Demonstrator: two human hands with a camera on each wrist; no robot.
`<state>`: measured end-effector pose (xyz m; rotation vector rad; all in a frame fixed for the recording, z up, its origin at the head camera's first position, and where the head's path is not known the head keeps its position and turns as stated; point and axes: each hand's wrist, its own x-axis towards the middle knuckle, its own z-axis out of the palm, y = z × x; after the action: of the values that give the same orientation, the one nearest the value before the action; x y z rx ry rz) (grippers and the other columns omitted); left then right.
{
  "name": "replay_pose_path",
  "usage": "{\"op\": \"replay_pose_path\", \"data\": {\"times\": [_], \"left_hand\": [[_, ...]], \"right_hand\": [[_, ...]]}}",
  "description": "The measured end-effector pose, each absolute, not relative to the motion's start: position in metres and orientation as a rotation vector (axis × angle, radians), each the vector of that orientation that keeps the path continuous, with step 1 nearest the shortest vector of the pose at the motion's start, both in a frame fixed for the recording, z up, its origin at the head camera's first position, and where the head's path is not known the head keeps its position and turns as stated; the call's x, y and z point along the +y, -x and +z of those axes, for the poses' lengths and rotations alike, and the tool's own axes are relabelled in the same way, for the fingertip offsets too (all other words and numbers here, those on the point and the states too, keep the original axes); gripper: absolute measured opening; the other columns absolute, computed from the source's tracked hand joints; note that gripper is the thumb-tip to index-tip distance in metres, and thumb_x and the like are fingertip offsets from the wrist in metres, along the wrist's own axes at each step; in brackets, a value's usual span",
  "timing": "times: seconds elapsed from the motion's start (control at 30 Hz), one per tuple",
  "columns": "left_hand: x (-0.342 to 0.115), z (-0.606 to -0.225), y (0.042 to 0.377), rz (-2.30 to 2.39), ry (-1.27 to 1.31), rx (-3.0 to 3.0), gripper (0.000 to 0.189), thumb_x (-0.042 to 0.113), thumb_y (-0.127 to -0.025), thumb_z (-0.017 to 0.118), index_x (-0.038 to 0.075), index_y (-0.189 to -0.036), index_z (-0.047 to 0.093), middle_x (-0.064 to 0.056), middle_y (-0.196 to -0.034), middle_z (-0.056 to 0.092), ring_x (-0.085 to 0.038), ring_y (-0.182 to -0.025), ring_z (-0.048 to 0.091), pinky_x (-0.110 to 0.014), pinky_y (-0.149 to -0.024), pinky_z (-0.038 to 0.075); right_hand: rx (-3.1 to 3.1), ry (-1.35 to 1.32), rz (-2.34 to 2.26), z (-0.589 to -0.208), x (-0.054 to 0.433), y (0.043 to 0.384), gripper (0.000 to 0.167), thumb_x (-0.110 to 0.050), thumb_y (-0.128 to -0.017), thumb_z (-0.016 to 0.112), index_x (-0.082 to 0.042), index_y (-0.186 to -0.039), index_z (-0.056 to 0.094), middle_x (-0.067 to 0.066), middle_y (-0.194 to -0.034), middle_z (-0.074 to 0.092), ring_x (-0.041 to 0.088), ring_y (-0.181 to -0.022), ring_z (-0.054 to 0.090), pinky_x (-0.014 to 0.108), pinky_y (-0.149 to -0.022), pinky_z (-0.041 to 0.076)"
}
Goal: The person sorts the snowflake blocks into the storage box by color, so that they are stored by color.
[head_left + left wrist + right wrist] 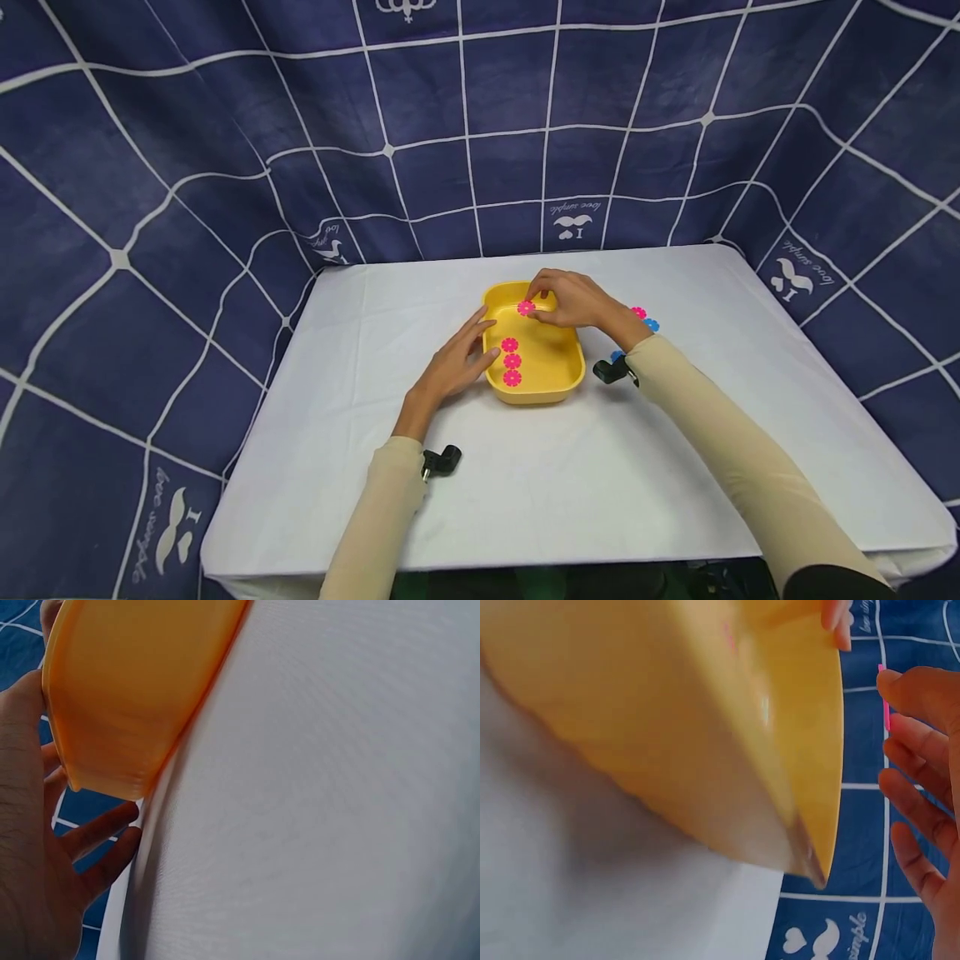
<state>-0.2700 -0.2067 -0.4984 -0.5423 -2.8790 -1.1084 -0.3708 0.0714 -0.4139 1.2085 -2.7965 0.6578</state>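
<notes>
Basically a steady-and-place job, imo

Blue curtain round the back and sides, then the white worktop, with a yellow tray near its middle. Left hand is spread loosely along the tray's left edge; looks like contact, can't swear it's gripping. Right hand is narrow, pinching a pink flower at the tray's far end. Three more pink flowers lie in a row inside, near the left wall. Off to the right there's a loose pink one and some blue flowers.

My take: light, steady left hand so the tray doesn't skid, bring the piece in low and flat, let go without brushing the row.

Hard to make out: right sleeve and wrist camera may cover loose flowers, so no full count. Left wrist view is mostly tray exterior; the right one catches the held flower edge-on.
</notes>
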Motion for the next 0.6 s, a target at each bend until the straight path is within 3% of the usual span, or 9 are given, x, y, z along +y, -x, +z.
{"op": "replay_pose_path", "data": {"times": [0.3, 0.6], "left_hand": [[-0.209, -0.499, 0.272, -1.107, 0.573, -2.846, 0.067, 0.056, -0.107, 0.058, 0.024, -0.165, 0.044, 0.022, -0.178, 0.014, -0.021, -0.147, 0.054, -0.054, -0.122, 0.043], [-0.209, -0.502, 0.273, -1.132, 0.578, -2.834, 0.064, 0.052, -0.107, 0.060, 0.026, -0.165, 0.044, 0.023, -0.178, 0.014, -0.019, -0.145, 0.056, -0.049, -0.122, 0.044]], "right_hand": [[-2.790, -1.291, 0.588, -0.409, 0.047, 0.379, 0.030, -0.033, -0.090, 0.084, -0.015, -0.114, 0.081, 0.005, -0.118, 0.073, 0.027, -0.104, 0.069, 0.043, -0.087, 0.060], [-2.841, -1.403, 0.438, -0.412, 0.028, 0.388, 0.030, -0.030, -0.092, 0.081, -0.014, -0.117, 0.081, 0.007, -0.121, 0.074, 0.023, -0.104, 0.068, 0.043, -0.089, 0.060]]}}
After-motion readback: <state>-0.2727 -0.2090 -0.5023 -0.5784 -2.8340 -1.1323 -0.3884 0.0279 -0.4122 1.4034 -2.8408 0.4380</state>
